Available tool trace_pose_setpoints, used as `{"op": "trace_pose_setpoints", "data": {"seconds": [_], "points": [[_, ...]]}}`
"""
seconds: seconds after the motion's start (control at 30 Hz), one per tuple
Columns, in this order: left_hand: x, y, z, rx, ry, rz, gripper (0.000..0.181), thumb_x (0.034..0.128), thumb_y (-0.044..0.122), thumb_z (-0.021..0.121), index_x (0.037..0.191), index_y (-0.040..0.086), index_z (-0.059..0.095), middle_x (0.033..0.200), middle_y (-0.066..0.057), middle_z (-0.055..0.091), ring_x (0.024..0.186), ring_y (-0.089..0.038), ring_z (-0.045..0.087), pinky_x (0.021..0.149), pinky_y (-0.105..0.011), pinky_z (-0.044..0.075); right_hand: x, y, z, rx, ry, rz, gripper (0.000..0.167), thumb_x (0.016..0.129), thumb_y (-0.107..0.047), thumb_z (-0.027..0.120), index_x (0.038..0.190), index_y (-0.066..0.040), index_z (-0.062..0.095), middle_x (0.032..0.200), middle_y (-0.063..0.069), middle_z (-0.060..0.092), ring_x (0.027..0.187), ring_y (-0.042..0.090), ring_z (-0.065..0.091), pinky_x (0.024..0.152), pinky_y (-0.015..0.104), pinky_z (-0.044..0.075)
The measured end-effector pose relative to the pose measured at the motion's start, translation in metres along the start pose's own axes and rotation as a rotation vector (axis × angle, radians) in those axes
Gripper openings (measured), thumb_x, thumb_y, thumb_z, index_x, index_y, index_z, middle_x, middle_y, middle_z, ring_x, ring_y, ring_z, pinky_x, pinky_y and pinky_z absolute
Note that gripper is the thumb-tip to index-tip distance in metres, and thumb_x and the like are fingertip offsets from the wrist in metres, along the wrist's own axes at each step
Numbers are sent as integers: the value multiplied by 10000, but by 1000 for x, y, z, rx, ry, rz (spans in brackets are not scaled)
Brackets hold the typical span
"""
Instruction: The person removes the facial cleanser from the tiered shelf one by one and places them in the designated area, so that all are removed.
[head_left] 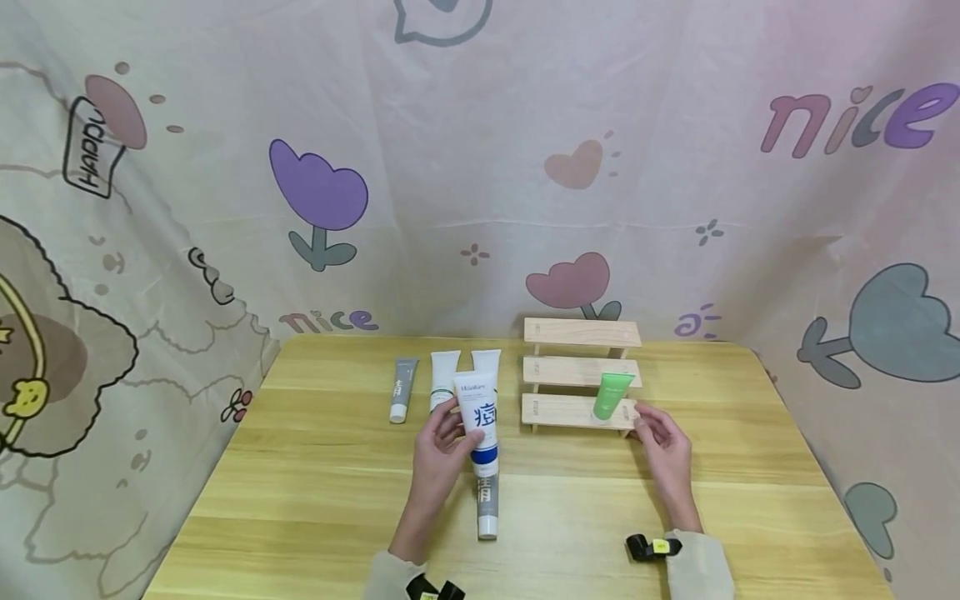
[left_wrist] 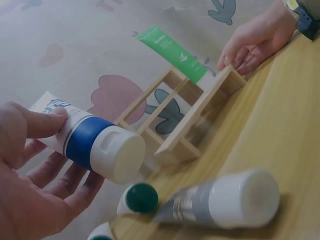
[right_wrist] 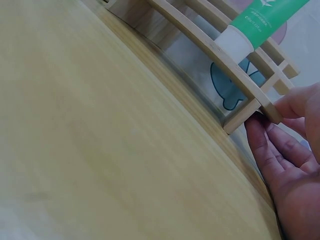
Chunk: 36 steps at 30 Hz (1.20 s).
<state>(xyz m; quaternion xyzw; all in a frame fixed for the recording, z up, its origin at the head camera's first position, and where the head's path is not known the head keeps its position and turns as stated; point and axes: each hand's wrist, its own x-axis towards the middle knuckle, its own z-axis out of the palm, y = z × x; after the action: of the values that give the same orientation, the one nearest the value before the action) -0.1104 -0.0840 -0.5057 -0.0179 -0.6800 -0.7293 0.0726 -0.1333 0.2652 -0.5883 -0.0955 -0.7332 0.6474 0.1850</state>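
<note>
My left hand (head_left: 442,446) grips a white squeeze tube (head_left: 474,408) with a blue band, its cap pointing down, above the table. In the left wrist view the thumb lies on one side of the tube and the fingers on the other. A three-step wooden display rack (head_left: 555,410) stands to the right. At the right end of its lowest step my right hand (head_left: 666,450) pinches the board, thumb above and fingers beneath, as the right wrist view shows. A green tube (head_left: 613,395) stands cap down on that lowest step, near the right hand.
A grey tube (head_left: 487,504) lies below the held tube, partly covered by it. Behind are two white tubes, one left (head_left: 444,375) and one right (head_left: 487,360); another grey tube (head_left: 402,390) lies further left. A printed cloth (head_left: 450,167) hangs behind the table (head_left: 300,500).
</note>
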Motion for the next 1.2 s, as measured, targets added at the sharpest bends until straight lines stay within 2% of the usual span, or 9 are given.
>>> {"op": "trace_pose_setpoints", "data": {"seconds": [0.17, 0.37, 0.57, 0.77, 1.0, 1.2], "points": [[-8, -3, -15, 50, 61, -78, 569, 891, -23, 760, 1416, 6, 542, 1230, -216, 652, 966, -227, 674, 861, -237, 562, 0, 0, 1, 6, 1, 9, 280, 1018, -54, 626, 1284, 26, 661, 1179, 195, 698, 975, 56, 662, 828, 159, 552], [-22, -2, -27, 70, 104, -185, 576, 923, 31, 753, 1454, 70, 533, 1325, -185, 607, 981, -270, 683, 829, -241, 569, -2, -14, -2, 24, -18, 44, 276, 1017, -25, 613, 1279, 51, 653, 1206, 209, 686, 973, 60, 668, 845, 191, 562], [-32, -7, -39, 90, 96, -189, 687, 916, -15, 738, 1527, 106, 447, 1308, -215, 626, 1009, -279, 681, 843, -248, 564, -7, -32, -2, 24, -31, 30, 283, 1004, 2, 616, 1264, 114, 629, 1178, 208, 694, 963, 85, 669, 827, 181, 564], [-42, -13, -46, 130, 83, -219, 685, 903, -19, 748, 1515, 68, 453, 1304, -220, 630, 984, -287, 673, 827, -247, 566, 0, -13, -2, 23, -24, 59, 292, 1013, -20, 614, 1287, 81, 632, 1223, 179, 690, 982, 57, 663, 843, 184, 561], [-52, -20, -49, 181, 84, -276, 696, 892, -12, 760, 1514, 39, 451, 1303, -228, 629, 916, -258, 673, 781, -249, 571, 4, 0, -1, 26, -4, 25, 283, 1015, -42, 623, 1285, 36, 655, 1232, 192, 687, 992, 59, 658, 838, 164, 552], [-55, -27, -54, 321, 64, -272, 696, 869, 5, 787, 1488, 10, 470, 1269, -250, 630, 856, -255, 675, 718, -260, 574, 1, 0, -2, 16, -1, 43, 283, 1015, -48, 626, 1289, 17, 659, 1225, 165, 692, 1014, 96, 663, 844, 169, 553]]}}
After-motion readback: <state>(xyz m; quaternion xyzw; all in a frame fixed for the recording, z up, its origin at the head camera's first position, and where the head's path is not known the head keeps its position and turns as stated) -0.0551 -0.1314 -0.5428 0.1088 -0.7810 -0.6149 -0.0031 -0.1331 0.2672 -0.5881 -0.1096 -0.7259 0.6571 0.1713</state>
